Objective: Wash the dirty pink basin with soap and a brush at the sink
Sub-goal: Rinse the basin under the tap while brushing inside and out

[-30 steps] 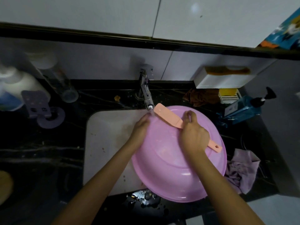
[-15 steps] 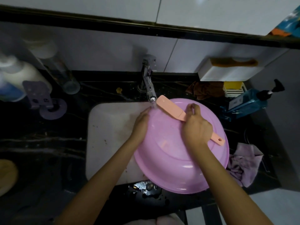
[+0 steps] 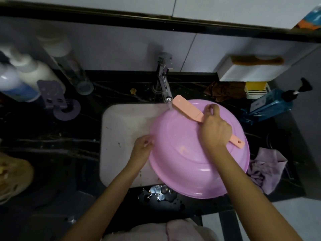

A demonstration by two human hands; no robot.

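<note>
Head view of a sink station during washing. The pink basin (image 3: 196,150) lies upside down, tilted over the right half of the white sink (image 3: 125,129), its far rim under the faucet (image 3: 165,84), from which a thin stream of water falls at the basin's edge. The right hand (image 3: 214,129) is closed around the handle of a salmon-pink brush (image 3: 187,110), whose head presses on the basin's upturned bottom near the spout; the handle's end, with its hanging hole, protrudes behind the hand. The left hand (image 3: 143,148) grips the basin's left rim, fingers curled over the edge. On the dark countertop (image 3: 52,145), a blue pump bottle (image 3: 271,105) stands to the right, a crumpled lilac cloth (image 3: 265,169) lies just beside the basin, and white bottles (image 3: 26,79) stand at far left.
</note>
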